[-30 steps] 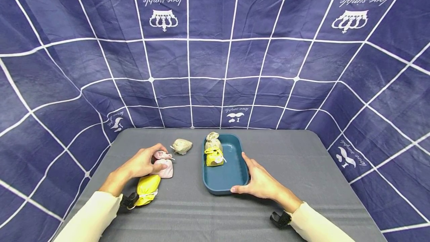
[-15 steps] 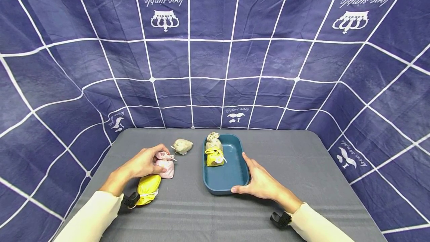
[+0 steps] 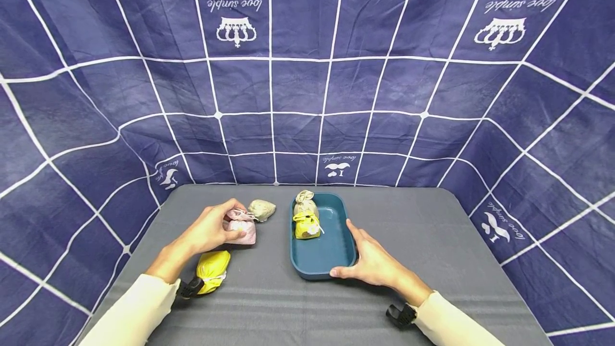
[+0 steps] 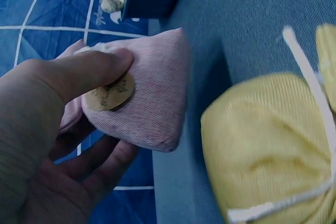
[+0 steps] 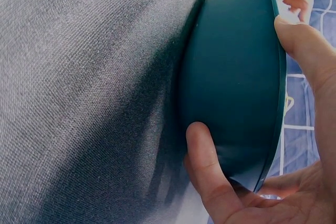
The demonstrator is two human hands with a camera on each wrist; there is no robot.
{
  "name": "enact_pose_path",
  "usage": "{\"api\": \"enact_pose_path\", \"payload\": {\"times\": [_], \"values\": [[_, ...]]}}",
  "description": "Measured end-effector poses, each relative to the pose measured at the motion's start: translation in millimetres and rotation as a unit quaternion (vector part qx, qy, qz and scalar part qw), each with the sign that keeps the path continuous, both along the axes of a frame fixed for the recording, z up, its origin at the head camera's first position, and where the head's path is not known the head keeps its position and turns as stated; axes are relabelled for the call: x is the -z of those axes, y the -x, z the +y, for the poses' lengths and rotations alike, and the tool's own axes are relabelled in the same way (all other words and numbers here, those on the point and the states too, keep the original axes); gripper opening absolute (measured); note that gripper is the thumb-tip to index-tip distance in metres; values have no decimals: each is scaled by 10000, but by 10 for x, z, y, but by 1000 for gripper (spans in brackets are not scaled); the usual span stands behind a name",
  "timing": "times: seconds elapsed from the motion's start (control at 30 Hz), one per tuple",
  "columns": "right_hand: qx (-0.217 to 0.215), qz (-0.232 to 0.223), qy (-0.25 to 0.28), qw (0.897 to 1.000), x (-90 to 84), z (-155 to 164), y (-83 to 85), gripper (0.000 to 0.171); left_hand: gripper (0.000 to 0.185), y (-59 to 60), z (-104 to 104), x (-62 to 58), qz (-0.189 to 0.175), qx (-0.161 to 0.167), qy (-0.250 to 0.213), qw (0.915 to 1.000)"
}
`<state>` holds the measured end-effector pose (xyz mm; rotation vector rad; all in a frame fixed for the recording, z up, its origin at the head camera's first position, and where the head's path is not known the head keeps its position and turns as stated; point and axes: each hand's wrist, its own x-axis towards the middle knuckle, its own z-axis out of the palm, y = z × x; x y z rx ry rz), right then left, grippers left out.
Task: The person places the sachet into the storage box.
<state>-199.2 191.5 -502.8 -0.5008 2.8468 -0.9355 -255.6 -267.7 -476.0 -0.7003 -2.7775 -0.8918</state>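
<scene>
My left hand grips a small pink drawstring pouch, thumb on one face and fingers behind it. In the left wrist view that pouch appears raised off the table and shows a round tan tag. My right hand holds the near right corner of a teal-blue rectangular tray. Its thumb lies on the rim and its fingers press the outer wall. Inside the tray, along its left side, sit a beige pouch and a yellow pouch.
A yellow pouch lies on the grey tabletop below my left hand, close to the wrist. Just beyond the pink pouch lies a beige pouch. A blue gridded cloth closes off the back and sides.
My left hand has moved a little away from me and to the right, carrying the pink pouch. The right hand and the tray have stayed put.
</scene>
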Motion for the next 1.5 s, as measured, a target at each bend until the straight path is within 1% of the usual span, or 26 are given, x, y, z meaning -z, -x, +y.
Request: {"api": "enact_pose_path", "payload": {"times": [0.13, 0.23, 0.43, 0.67, 0.93, 1.13, 1.27, 1.37, 1.5], "values": [[17, -21, 36, 10000, 23, -2, -4, 147, 50, -30, 88, -37, 256, -193, -81, 9995], [21, -28, 62, 10000, 33, -4, 8, 147, 50, -47, 165, -62, 370, -300, -217, 9986], [15, -7, 67, 10000, 37, 0, 13, 146, 50, -71, 361, -116, 535, -364, -467, 9968], [-59, 135, 29, 9999, 26, 1, -1, 145, 50, -103, 619, -204, 803, -143, -694, 9942], [-60, 76, 63, 9999, 20, 13, -16, 144, 48, -134, 867, -298, 674, 205, -992, 9926], [-83, 36, 72, 9999, 8, 10, -7, 143, 47, -153, 1035, -344, 669, 434, -1098, 9908], [-81, -3, 63, 9999, 3, 18, -14, 143, 47, -163, 1152, -347, 703, 555, -1045, 9905], [-74, -32, 34, 10000, -3, 18, -20, 144, 48, -167, 1232, -340, 816, 521, -818, 9919], [-71, -43, 20, 10000, -20, 4, -18, 144, 49, -164, 1332, -329, 902, 574, -658, 9921]]}}
